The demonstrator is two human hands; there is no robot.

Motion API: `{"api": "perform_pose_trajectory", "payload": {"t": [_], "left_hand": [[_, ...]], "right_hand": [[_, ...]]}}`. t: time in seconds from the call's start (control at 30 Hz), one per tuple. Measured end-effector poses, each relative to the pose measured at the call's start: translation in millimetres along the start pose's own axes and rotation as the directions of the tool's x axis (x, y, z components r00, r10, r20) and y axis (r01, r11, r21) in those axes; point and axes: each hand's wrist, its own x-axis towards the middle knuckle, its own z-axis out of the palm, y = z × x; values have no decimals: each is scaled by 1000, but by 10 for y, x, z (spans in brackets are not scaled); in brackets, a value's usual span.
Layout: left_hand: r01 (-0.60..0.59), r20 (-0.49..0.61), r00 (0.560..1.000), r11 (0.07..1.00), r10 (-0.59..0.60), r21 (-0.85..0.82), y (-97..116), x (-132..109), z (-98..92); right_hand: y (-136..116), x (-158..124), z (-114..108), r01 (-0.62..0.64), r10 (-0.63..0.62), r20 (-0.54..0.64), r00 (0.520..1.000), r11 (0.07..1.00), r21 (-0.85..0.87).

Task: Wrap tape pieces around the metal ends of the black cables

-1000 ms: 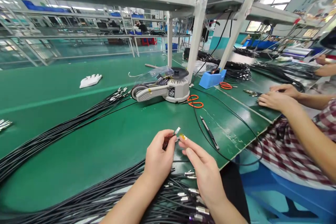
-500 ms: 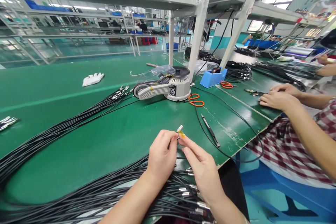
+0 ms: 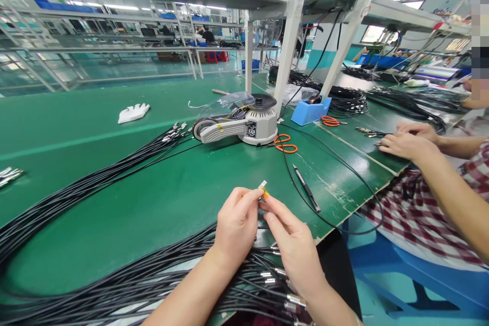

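Between my fingertips is a small metal cable connector (image 3: 263, 183) with a bit of yellow tape (image 3: 265, 193) around it. My left hand (image 3: 237, 220) pinches the connector, thumb and forefinger closed on it. Close against it, my right hand (image 3: 293, 234) presses the tape with its fingertips; its thumb sits just below. The cable behind the connector is mostly hidden by my hands. Under my forearms lies a bundle of black cables (image 3: 153, 270) with metal connector ends (image 3: 268, 277) at the right.
A round tape dispenser (image 3: 260, 127) stands ahead, beside orange-handled scissors (image 3: 286, 143). A utility knife (image 3: 306, 188) lies right of my hands. Farther off are a white glove (image 3: 133, 113) and a blue tape holder (image 3: 311, 111). A co-worker's hands (image 3: 410, 142) work at the right.
My left thumb and forefinger have shifted slightly up over the tape and connector, so less of it shows. The right hand stays almost in place.
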Motion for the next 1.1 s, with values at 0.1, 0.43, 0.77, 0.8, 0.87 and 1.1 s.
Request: {"api": "perform_pose_trajectory", "payload": {"t": [0.1,0.43,0.77,0.8,0.87,1.1], "left_hand": [[11,5,1000,1000,-11,-1,-7,-4,4],[12,-1,1000,1000,-12,-2,-9,-4,1],[36,-23,999,999,-36,-4,10,18,-30],[58,-23,998,998,-58,-3,15,23,-35],[88,-20,996,996,-88,5,20,30,-44],[8,-24,1000,1000,-7,26,16,30,-53]], "right_hand": [[-6,2,-1,1,-1,1,1000,1000,-3],[2,11,-3,-16,16,16,1000,1000,-19],[-25,-9,-6,3,-2,1,1000,993,-117],[-23,-22,-16,-1,1,0,1000,990,-143],[-24,-38,-46,-23,22,-8,1000,984,-175],[-206,141,-128,5,-19,-65,998,979,-205]]}}
